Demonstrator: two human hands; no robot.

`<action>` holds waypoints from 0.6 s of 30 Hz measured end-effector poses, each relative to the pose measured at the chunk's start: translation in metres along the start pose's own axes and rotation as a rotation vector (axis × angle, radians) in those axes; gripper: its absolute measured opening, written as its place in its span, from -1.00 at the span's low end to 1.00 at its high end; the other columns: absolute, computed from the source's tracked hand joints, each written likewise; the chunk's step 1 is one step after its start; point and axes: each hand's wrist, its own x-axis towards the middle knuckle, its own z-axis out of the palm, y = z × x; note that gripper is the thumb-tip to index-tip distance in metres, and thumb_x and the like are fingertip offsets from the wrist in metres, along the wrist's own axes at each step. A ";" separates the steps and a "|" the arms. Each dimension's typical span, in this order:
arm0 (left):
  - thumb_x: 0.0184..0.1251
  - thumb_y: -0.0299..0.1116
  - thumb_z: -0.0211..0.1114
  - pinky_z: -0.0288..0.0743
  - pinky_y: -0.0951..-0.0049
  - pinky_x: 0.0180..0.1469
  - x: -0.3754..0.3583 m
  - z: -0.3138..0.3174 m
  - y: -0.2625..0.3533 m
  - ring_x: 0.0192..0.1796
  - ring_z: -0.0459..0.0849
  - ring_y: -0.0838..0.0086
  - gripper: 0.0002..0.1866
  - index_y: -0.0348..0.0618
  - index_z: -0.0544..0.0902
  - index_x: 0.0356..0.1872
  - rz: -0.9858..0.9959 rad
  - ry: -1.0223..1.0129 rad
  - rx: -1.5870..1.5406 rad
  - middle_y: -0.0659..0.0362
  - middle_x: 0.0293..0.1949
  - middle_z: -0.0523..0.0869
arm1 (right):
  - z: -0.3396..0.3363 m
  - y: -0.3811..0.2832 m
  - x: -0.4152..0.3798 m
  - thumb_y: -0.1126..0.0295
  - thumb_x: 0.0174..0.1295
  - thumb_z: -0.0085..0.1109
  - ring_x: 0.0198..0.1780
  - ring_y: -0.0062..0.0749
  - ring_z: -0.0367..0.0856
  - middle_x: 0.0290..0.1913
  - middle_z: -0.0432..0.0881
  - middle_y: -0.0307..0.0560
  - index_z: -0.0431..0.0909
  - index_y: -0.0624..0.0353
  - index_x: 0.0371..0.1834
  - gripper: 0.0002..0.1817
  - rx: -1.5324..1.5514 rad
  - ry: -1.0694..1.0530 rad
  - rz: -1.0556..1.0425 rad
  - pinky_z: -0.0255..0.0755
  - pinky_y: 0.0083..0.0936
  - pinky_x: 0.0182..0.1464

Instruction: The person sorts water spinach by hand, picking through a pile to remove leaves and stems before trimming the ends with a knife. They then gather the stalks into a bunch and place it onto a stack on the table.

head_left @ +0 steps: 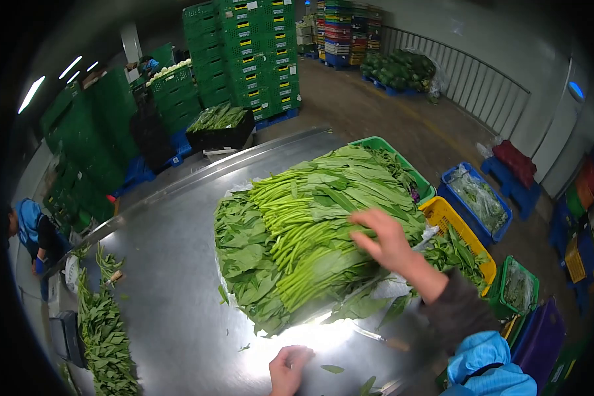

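Observation:
A wide pile of leafy green vegetables (pixel 323 218) lies on the metal table (pixel 178 264), its pale stems side by side across the middle. My right hand (pixel 384 243) is over the right part of the pile, thumb and fingers apart, touching or just above the leaves. Near the table's front edge, my left hand (pixel 290 368) has its fingers curled, and what they hold, if anything, is hidden. A knife (pixel 379 338) with a wooden handle lies on the metal between the pile and the front edge.
More greens (pixel 105 336) and a scale-like device (pixel 65 336) are at the left. A yellow crate (pixel 459 228), a blue crate (pixel 492 228) and a green crate (pixel 521 284) stand at the right. A co-worker (pixel 30 228) is at the far left. Stacked green crates (pixel 257 59) stand behind.

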 end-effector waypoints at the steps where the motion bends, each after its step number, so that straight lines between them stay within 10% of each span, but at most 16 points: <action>1: 0.35 -0.45 0.23 0.47 0.43 0.03 -0.003 0.001 0.001 -0.01 0.62 0.41 -0.72 -0.33 0.52 0.02 -0.005 -0.015 -0.001 0.08 -0.08 0.66 | 0.005 0.005 0.034 0.36 0.12 0.27 0.02 -0.07 0.54 -0.02 0.58 0.05 0.51 0.19 0.00 -0.63 -0.050 -0.009 -0.060 0.44 -0.29 0.03; 12: 0.34 -0.48 0.24 0.46 0.59 -0.09 0.002 -0.029 0.002 -0.15 0.61 0.57 -0.77 -0.32 0.56 -0.03 0.023 0.043 -0.108 0.17 -0.18 0.69 | 0.156 0.099 0.194 0.01 -0.07 0.40 0.47 -0.01 0.04 0.45 0.11 0.13 0.14 0.15 0.42 -0.01 -0.256 -0.712 -0.007 0.02 -0.23 0.45; 18: 0.36 -0.53 0.19 0.49 0.55 -0.06 0.022 -0.035 0.000 -0.14 0.65 0.49 -0.79 -0.31 0.55 -0.02 0.027 0.072 -0.156 0.13 -0.19 0.69 | 0.168 0.114 0.230 -0.07 -0.15 0.40 0.42 -0.06 0.20 0.42 0.21 0.16 0.11 0.16 0.45 0.08 -0.186 -1.046 0.144 0.10 -0.30 0.42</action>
